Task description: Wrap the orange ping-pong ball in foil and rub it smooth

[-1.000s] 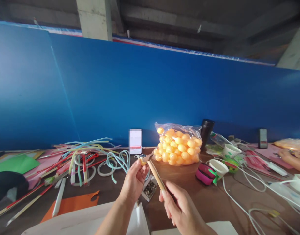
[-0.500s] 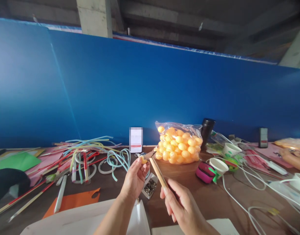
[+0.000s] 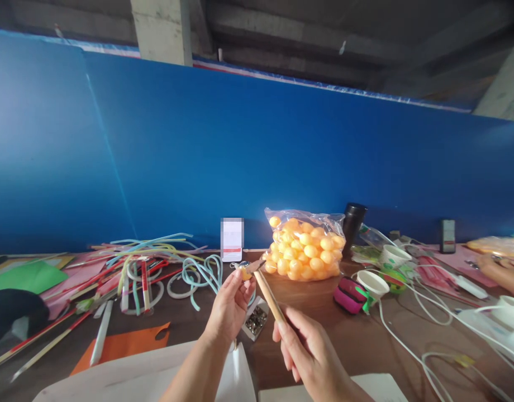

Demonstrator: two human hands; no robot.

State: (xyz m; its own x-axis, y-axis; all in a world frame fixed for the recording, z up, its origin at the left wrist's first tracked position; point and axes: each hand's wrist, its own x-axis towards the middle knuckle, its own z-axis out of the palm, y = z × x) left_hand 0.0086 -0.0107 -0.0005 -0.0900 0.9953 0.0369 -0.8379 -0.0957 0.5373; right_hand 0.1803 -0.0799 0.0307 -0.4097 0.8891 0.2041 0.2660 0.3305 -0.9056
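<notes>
My left hand (image 3: 231, 304) is closed in a pinch on a small round yellowish piece (image 3: 245, 274), partly covered by the fingertips; its exact kind is too small to make out. In my right hand (image 3: 309, 349) is a small hammer (image 3: 269, 296), gripped low on its pale wooden handle. The hammer's dark, tapered metal head sits right at the yellowish piece, and I cannot tell whether they touch. Below and between the hands, a small open box (image 3: 256, 319) holds many tiny shiny metal parts.
A clear bag of orange balls (image 3: 305, 251) stands behind the hands, beside a black bottle (image 3: 354, 226). Tubes and sticks (image 3: 143, 273) lie tangled at left. Right are a pink pouch (image 3: 349, 295), paper cups (image 3: 372, 285), white cables (image 3: 401, 340) and another person's hand (image 3: 498, 271).
Both hands and the hammer hold nearly the same pose. The whole view has shifted very slightly.
</notes>
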